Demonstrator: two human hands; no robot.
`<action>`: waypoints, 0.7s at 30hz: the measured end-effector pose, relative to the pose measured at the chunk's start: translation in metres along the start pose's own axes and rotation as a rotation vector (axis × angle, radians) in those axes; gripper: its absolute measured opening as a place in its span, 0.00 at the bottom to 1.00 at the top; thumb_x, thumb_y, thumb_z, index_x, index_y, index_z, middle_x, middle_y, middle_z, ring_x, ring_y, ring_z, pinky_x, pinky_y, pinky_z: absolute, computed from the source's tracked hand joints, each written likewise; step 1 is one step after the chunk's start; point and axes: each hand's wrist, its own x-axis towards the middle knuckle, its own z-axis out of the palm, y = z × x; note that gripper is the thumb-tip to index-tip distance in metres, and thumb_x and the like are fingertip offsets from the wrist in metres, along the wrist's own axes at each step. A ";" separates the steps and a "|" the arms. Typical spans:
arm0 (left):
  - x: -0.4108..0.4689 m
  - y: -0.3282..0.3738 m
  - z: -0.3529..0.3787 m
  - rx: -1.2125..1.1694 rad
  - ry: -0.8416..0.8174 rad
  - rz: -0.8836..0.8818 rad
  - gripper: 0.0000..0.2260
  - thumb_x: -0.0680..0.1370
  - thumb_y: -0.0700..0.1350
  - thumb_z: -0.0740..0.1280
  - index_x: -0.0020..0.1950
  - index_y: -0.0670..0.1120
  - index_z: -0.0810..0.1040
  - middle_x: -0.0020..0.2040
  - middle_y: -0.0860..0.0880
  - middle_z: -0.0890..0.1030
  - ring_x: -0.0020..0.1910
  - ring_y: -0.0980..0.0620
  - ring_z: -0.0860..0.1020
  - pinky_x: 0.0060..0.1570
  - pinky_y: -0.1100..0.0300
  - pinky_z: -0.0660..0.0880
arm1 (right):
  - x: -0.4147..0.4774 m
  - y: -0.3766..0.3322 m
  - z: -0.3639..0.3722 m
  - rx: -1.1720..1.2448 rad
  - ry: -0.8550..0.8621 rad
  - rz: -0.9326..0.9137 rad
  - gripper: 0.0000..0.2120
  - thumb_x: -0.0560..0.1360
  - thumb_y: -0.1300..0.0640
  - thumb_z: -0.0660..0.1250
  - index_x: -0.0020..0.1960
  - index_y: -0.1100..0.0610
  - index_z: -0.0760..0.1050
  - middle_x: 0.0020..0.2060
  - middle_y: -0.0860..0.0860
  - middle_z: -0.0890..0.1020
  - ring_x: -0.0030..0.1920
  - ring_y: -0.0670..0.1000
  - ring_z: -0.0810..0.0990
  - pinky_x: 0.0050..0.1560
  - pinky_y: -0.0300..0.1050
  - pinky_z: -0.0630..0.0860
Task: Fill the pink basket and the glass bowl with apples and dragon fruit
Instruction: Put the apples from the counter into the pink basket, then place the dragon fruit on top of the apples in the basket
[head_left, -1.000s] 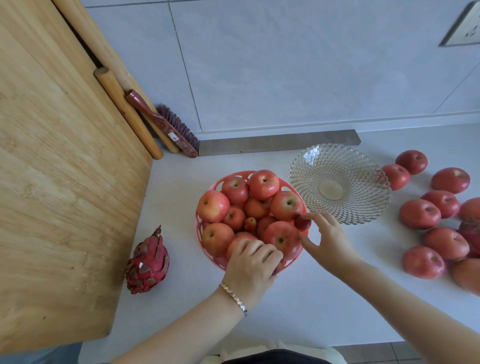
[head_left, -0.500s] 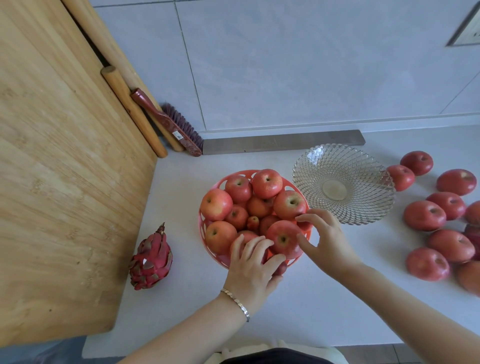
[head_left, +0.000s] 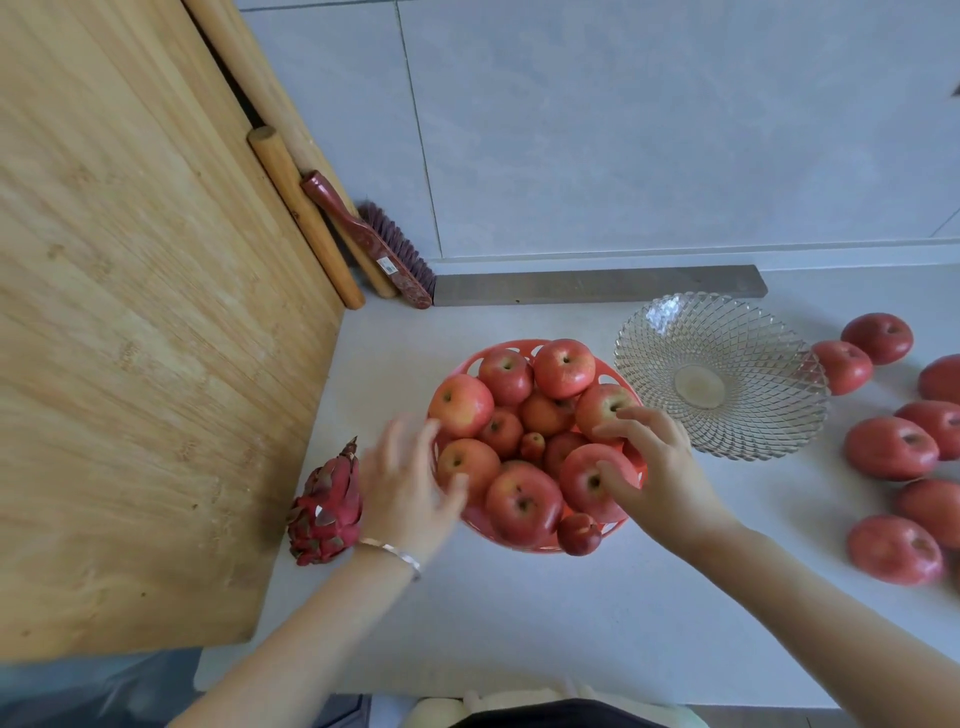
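The only label in sight is a small pale sticker on the red-handled brush (head_left: 387, 262), which leans against the wall behind and to the left of the pink basket (head_left: 470, 362); its print is too small to read.

The pink basket stands on the pale table (head_left: 519, 623), heaped with apples (head_left: 563, 368). At the basket's front rim sits a small dark red fruit (head_left: 579, 534); I cannot tell whether it lies inside or just outside. The glass bowl (head_left: 753, 415) is just beside the basket to the right, slightly behind. Loose apples (head_left: 891, 447) lie on the table further right of the basket, beyond the bowl. The dragon fruit (head_left: 324, 506) lies left of the basket, against the edge of a large wooden board (head_left: 130, 364).

The left hand (head_left: 402, 483), blurred, is at the basket's left rim, between basket and dragon fruit and partly covering the fruit; its fingers are spread and released, grasping nothing. A bracelet (head_left: 395, 551) rings its wrist. The right hand (head_left: 660, 467) lies over the basket's right side and hides that rim: fingers loosely bent, tips resting on two apples, thumb on the front one, gripping neither.

Behind and to the left of the basket, two wooden rods (head_left: 304, 218) lean beside the brush, and a grey strip (head_left: 597, 285) lies along the wall behind.
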 end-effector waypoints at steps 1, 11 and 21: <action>0.006 -0.020 -0.006 0.048 -0.021 -0.149 0.31 0.67 0.54 0.69 0.66 0.41 0.69 0.66 0.37 0.69 0.66 0.38 0.67 0.63 0.44 0.68 | 0.002 -0.003 0.001 0.005 -0.004 0.004 0.15 0.67 0.66 0.70 0.53 0.58 0.79 0.57 0.58 0.74 0.60 0.60 0.69 0.59 0.40 0.60; 0.011 -0.108 -0.004 -0.086 -0.224 -0.717 0.34 0.62 0.52 0.76 0.63 0.50 0.67 0.59 0.43 0.76 0.56 0.39 0.75 0.57 0.50 0.74 | 0.015 -0.029 0.008 0.068 -0.035 -0.056 0.12 0.67 0.64 0.70 0.50 0.58 0.80 0.55 0.56 0.76 0.60 0.58 0.70 0.63 0.44 0.63; 0.044 0.022 -0.070 -0.848 0.147 -0.306 0.28 0.56 0.49 0.79 0.51 0.57 0.71 0.45 0.60 0.79 0.41 0.71 0.78 0.40 0.74 0.75 | 0.025 -0.067 -0.025 0.602 -0.349 0.101 0.18 0.64 0.41 0.71 0.52 0.36 0.70 0.52 0.46 0.77 0.51 0.42 0.80 0.53 0.40 0.78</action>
